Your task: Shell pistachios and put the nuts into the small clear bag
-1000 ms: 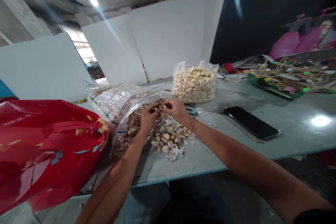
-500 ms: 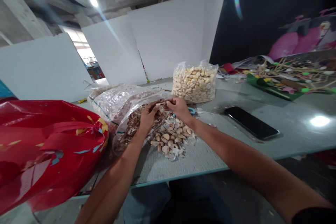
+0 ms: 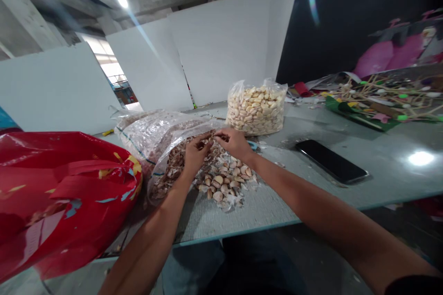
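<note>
Both hands meet at the open mouth of a large clear sack (image 3: 161, 131) that lies on its side on the counter (image 3: 242, 216). The sack is loosely filled, and brown, papery husks (image 3: 175, 159) show in its mouth, beneath and beside the left hand (image 3: 196, 151). The left hand's fingers are bent, with thumb and forefinger curved toward each other; the right hand (image 3: 234, 144) faces it, its thumb and forefinger drawn in close to the left fingertips. Whether the fingers of either hand are closed on something cannot be told, as anything between them is too small to make out. Just below the hands, a pile of unpeeled garlic cloves (image 3: 224, 182) lies directly on the counter among thin, pale skins. Behind the right hand, a clear bag (image 3: 255, 109) stands upright, plump with pale peeled cloves, its top loosely gathered. An object with a light-blue part (image 3: 252, 145) lies near the base of that bag, partly hidden by the right hand. A glossy red bag (image 3: 69, 179) with yellow and light-blue patches spreads beside the sack on the left; its contents cannot be clearly seen. A black phone (image 3: 332, 161) lies flat on the right, well apart from the cloves.
</note>
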`<action>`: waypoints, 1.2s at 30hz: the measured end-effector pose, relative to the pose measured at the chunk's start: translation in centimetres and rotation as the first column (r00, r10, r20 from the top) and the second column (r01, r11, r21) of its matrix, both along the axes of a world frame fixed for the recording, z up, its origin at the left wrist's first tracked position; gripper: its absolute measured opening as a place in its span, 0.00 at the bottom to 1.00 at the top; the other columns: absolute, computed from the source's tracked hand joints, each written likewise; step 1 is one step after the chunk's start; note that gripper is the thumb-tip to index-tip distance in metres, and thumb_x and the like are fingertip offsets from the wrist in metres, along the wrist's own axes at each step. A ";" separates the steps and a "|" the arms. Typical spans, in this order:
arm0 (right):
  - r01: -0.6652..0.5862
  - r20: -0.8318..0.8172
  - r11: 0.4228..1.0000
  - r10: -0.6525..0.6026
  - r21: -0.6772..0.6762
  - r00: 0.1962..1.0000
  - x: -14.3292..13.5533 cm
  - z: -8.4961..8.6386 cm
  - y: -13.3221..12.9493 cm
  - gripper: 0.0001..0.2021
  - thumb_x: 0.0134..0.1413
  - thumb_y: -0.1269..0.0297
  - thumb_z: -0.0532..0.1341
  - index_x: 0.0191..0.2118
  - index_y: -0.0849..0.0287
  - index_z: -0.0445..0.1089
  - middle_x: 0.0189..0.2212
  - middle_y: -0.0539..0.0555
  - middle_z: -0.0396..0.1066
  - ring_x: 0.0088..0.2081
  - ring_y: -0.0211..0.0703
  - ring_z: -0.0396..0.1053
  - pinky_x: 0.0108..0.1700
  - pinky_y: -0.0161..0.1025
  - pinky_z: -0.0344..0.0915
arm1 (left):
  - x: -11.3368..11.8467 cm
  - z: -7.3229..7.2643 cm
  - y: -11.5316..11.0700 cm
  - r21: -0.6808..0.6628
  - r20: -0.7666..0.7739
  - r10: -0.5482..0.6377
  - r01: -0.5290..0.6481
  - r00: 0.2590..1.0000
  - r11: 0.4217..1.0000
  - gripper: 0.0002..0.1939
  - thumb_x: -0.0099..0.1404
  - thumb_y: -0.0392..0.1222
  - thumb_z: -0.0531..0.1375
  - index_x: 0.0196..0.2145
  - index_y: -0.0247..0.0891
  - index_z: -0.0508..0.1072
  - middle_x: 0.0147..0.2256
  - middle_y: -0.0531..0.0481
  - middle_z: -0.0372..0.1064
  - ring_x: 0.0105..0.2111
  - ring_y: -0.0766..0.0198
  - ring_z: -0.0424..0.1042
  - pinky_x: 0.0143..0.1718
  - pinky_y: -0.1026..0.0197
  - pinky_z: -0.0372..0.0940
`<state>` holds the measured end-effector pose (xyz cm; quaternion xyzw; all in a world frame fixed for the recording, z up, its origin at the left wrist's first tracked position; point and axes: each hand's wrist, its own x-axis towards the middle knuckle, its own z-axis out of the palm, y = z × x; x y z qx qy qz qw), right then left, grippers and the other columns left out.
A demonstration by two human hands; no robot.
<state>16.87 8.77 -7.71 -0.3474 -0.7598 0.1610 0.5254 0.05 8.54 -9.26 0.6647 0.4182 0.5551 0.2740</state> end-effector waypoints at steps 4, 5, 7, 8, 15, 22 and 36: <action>-0.028 0.103 1.000 0.027 0.007 0.994 0.0 -0.3 0.5 0.10 0.54 0.64 0.59 0.38 0.60 0.76 0.36 0.54 0.76 0.38 0.41 0.71 0.40 0.35 0.63 | -0.3 0.0 0.0 0.152 -0.117 0.033 -0.015 0.993 0.988 0.15 0.56 0.44 0.63 0.41 0.38 0.77 0.38 0.45 0.75 0.25 0.67 0.69 0.26 0.65 0.64; -0.020 0.131 1.000 0.020 0.006 0.991 0.0 -0.4 0.7 0.10 0.54 0.64 0.59 0.38 0.60 0.76 0.35 0.54 0.76 0.38 0.41 0.71 0.40 0.34 0.63 | -0.4 0.0 0.0 0.198 -0.151 0.045 -0.014 0.988 0.980 0.14 0.56 0.43 0.63 0.40 0.38 0.78 0.39 0.44 0.75 0.28 0.65 0.70 0.29 0.64 0.65; -0.007 0.180 1.000 0.003 0.017 0.984 0.0 -0.6 0.8 0.10 0.54 0.65 0.58 0.37 0.59 0.76 0.34 0.54 0.76 0.36 0.40 0.71 0.39 0.34 0.62 | -0.6 0.1 0.0 0.271 -0.219 0.065 -0.003 0.974 0.963 0.13 0.57 0.43 0.63 0.40 0.39 0.78 0.40 0.44 0.75 0.35 0.61 0.72 0.35 0.61 0.66; -0.001 0.203 1.000 -0.005 0.029 0.979 0.0 -0.6 0.8 0.10 0.54 0.66 0.58 0.37 0.59 0.76 0.34 0.54 0.76 0.36 0.40 0.71 0.39 0.34 0.62 | -0.7 0.2 0.0 0.296 -0.251 0.073 0.005 0.965 0.955 0.12 0.58 0.42 0.62 0.40 0.39 0.78 0.40 0.43 0.75 0.37 0.60 0.72 0.39 0.59 0.66; 0.088 0.278 0.991 -0.113 0.099 0.954 -0.2 0.0 -0.3 0.09 0.52 0.70 0.57 0.35 0.61 0.75 0.32 0.55 0.75 0.34 0.41 0.70 0.38 0.34 0.60 | -0.9 0.0 0.1 0.328 -0.313 0.094 0.014 0.945 0.945 0.13 0.59 0.42 0.61 0.42 0.41 0.78 0.40 0.43 0.75 0.40 0.58 0.72 0.43 0.57 0.65; 0.041 0.046 0.996 -0.037 -0.083 0.998 -0.5 -0.6 0.4 0.09 0.49 0.68 0.58 0.35 0.61 0.74 0.28 0.51 0.74 0.29 0.37 0.69 0.32 0.31 0.62 | -0.4 -0.4 0.2 0.105 -0.126 0.019 -0.006 0.992 0.994 0.16 0.57 0.44 0.62 0.43 0.38 0.77 0.33 0.48 0.75 0.27 0.64 0.71 0.31 0.62 0.66; -0.189 -0.466 0.919 0.007 -0.345 0.885 -0.5 -1.4 1.9 0.08 0.47 0.61 0.58 0.30 0.62 0.67 0.22 0.50 0.70 0.23 0.37 0.69 0.28 0.35 0.70 | 0.6 0.2 -0.5 -0.164 0.238 -0.204 0.246 0.950 0.955 0.23 0.55 0.48 0.64 0.47 0.36 0.71 0.22 0.54 0.69 0.20 0.67 0.68 0.25 0.63 0.67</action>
